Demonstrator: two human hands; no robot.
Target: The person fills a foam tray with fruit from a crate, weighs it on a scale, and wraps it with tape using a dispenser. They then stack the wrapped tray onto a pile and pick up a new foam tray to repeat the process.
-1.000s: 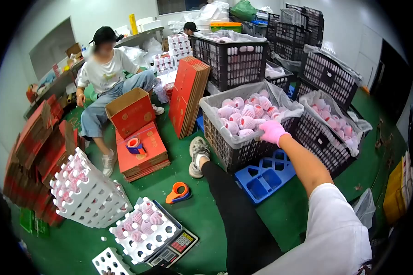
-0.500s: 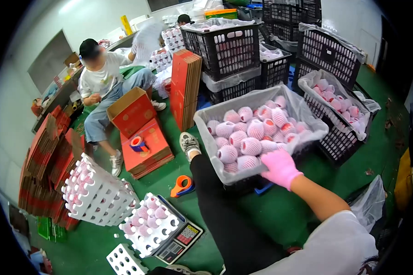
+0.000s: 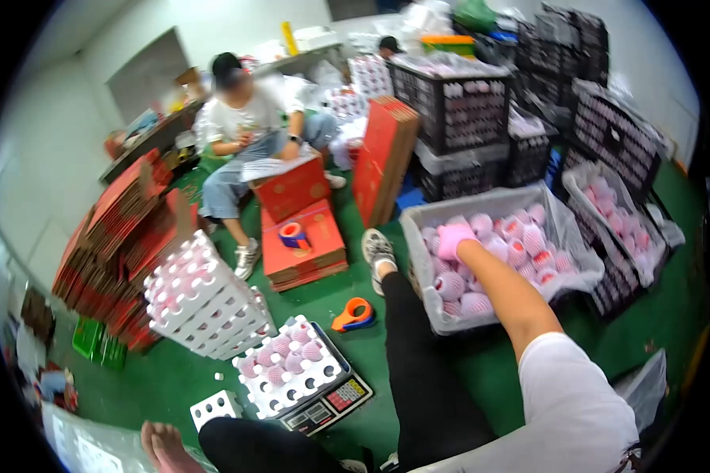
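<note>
My right hand (image 3: 454,239), in a pink glove, reaches down onto round fruits (image 3: 521,252) in pink-white foam nets. They fill a crate (image 3: 481,322) lined with translucent plastic. Its fingers are blurred among the fruits, so I cannot tell whether they grip one. At the lower left edge shows my bare left hand (image 3: 166,449), fingers stretched upward beside my knee, nothing visible in them. Near it, a white foam tray (image 3: 323,377), partly filled with netted fruits, sits on a digital scale (image 3: 333,406).
A stack of filled foam trays (image 3: 213,307) stands left of the scale. An orange tape dispenser (image 3: 353,314) lies on the green floor. Beyond, a seated person (image 3: 248,118) handles a red box (image 3: 292,189) by flattened cartons (image 3: 118,244). Black crates (image 3: 450,110) are stacked behind.
My right hand has moved from the crate's near rim in onto the fruits. My left hand has come into view. The seated person's hands have come down to the red box. The view has shifted.
</note>
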